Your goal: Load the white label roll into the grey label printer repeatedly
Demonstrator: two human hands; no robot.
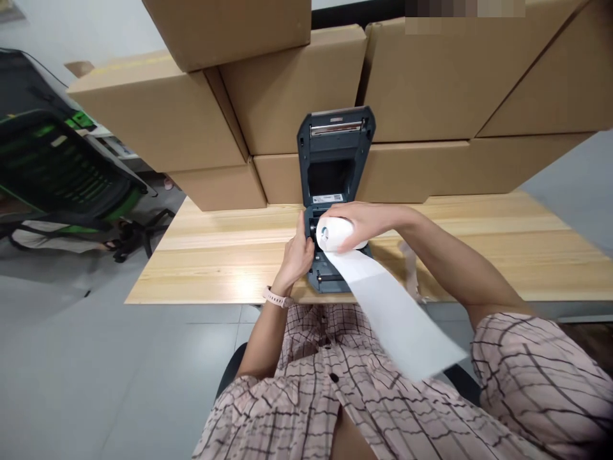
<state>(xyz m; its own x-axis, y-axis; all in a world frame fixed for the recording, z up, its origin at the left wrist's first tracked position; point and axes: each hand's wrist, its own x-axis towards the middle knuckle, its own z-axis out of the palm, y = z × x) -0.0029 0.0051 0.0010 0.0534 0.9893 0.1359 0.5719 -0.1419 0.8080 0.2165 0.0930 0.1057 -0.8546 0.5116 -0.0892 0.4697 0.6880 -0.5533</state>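
A dark grey label printer [336,153] stands on the wooden table with its lid raised. My right hand [371,223] is wrapped round a white paper roll [330,234] over the printer's lower body. From the roll a long white strip [393,306] hangs down past the table's front edge, over my lap. My left hand [297,252] grips the left side of the printer's body, fingers pointing up along it. The inside of the body is partly hidden by the roll and my right hand.
Cardboard boxes [297,89] are stacked along the back of the wooden table [215,255]. A crumpled translucent strip [410,271] lies right of the printer. A black and green chair [57,172] stands at the far left on the grey floor.
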